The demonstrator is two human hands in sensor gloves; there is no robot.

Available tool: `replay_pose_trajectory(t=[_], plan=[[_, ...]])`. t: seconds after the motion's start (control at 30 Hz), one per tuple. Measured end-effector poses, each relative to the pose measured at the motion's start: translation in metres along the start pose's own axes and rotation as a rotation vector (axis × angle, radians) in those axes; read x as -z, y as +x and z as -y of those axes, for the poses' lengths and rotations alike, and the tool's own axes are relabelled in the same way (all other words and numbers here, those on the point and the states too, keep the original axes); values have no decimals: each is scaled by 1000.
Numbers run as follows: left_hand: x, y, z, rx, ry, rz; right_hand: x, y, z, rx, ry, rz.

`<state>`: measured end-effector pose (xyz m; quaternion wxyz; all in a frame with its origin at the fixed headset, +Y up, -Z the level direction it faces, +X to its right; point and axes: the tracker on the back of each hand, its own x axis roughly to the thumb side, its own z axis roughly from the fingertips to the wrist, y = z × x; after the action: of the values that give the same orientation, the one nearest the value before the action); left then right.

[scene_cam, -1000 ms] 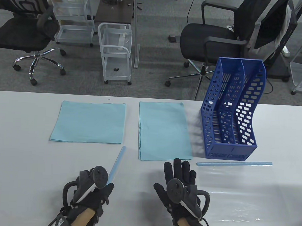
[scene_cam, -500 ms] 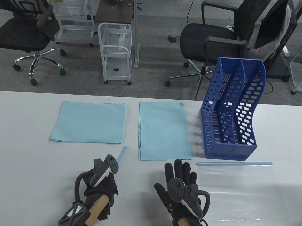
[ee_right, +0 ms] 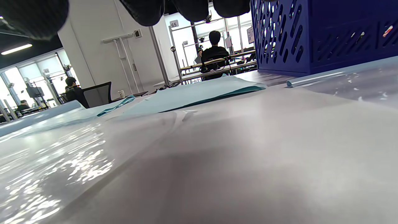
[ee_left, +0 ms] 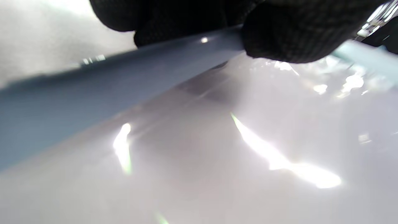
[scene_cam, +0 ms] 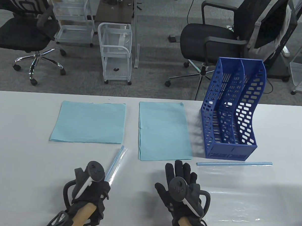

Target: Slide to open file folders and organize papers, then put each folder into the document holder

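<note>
My left hand grips the near end of a light-blue slide bar that runs diagonally away from it. In the left wrist view my fingers are curled round this slide bar, with the clear folder sheet beside it. My right hand lies flat with straight fingers on the clear folder sheet near the front edge. Two stacks of blue paper lie further back. The blue document holder stands at the right, and its slots show nothing inside.
A second slide bar with its clear folder lies in front of the holder, also seen in the right wrist view as a slide bar below the holder. Office chairs and white carts stand beyond the table's far edge.
My left hand went forward along the slide bar, then came back toward the near edge, still holding it. A clear sheet edge now shows beside the bar. The right hand stayed put.
</note>
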<state>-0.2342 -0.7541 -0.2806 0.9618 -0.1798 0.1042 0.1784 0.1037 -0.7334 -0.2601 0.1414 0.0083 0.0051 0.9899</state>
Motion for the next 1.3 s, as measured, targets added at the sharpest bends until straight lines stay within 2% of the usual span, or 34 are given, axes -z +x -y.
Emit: replay_pose_trajectory(t=[0.1, 0.17, 0.23, 0.3, 0.53, 0.67, 0.73, 0.87, 1.07, 1.2, 1.3], plan=[[-8, -11, -12, -100, -38, 201, 0, 1, -2, 67, -15, 18], [-13, -13, -16, -108, -14, 334, 0, 1, -1, 136, -47, 27], [-19, -10, -18, -71, 59, 465, 2, 0, -1, 235, -56, 42], [-22, -5, -17, -26, 126, 542, 3, -2, -3, 321, -48, 42], [-37, 17, -7, 44, 185, 759, 11, -9, -6, 488, -27, 45], [-43, 20, -6, 47, 185, 785, 11, -14, -4, 679, -54, 23], [-44, 19, -7, 62, 181, 750, 10, -14, -4, 744, -40, 36], [-45, 19, -5, 31, 208, 740, 5, -3, -3, 741, -54, 71], [-43, 24, -3, -115, 116, 723, 0, 21, -12, 678, -38, 133], [-43, 15, -6, -158, 91, 673, 1, 21, -14, 709, -24, 127], [-44, 8, -12, -137, 113, 627, 3, 13, -12, 754, -34, 102]])
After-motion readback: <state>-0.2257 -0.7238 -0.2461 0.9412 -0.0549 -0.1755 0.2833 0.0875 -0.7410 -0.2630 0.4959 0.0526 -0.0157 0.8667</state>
